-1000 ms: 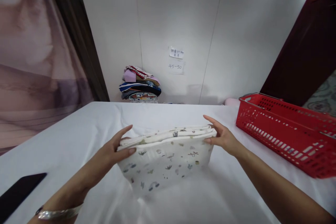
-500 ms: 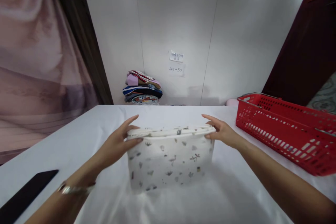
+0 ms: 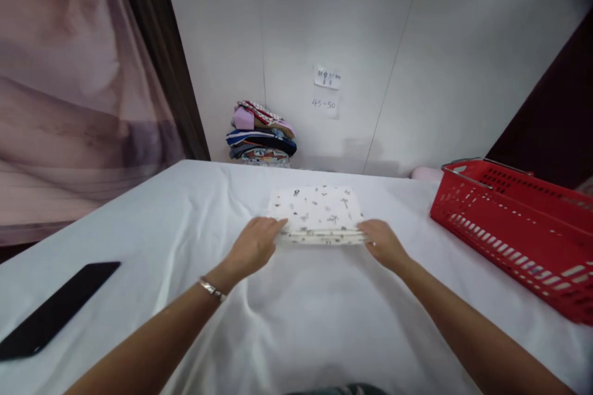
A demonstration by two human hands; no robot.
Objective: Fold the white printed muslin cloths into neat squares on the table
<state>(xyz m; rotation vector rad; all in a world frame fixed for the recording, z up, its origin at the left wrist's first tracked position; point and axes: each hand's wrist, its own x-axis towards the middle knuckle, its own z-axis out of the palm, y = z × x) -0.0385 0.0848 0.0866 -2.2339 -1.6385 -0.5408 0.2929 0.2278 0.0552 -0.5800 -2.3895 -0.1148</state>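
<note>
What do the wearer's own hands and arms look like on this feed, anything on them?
Both the left hand and right hand are gloveless, and no sleeves show on the forearms. A shiny, silver-coloured bracelet circles the left wrist; any markings on it are too small to tell. The right wrist shows nothing worn.

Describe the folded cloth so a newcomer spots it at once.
Find the white-covered table, then look between the left hand and the right hand, which are at its near corners. That is the folded cloth, layered edge facing the camera. Small dark prints scattered over white set it apart from the plain table covering and the red basket.
</note>
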